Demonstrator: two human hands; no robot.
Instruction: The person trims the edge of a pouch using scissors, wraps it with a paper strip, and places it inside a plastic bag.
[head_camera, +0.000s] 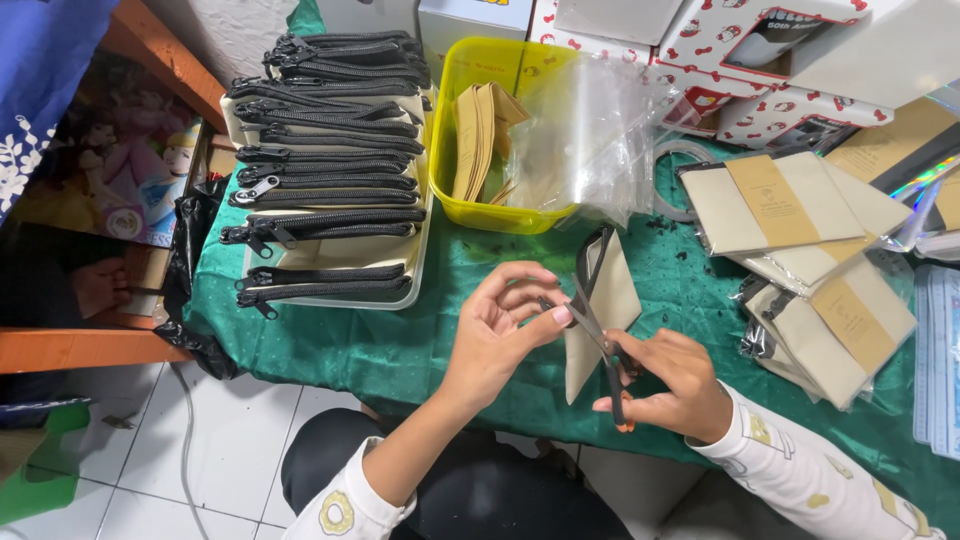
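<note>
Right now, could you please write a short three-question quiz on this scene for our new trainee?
1. True or false: the right hand holds scissors.
2. What colour is the tub holding the paper cards?
3. The stacked zipper pouches lie: A) left of the tub, B) right of it, C) on the floor.

Key: 1 true. 2 yellow. 3 A. The left hand pinches the cream pouch being trimmed.

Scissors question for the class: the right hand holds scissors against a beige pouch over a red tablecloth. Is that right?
Not quite: the tablecloth is green, not red. The head view shows the right hand holding the scissors against the beige pouch.
</note>
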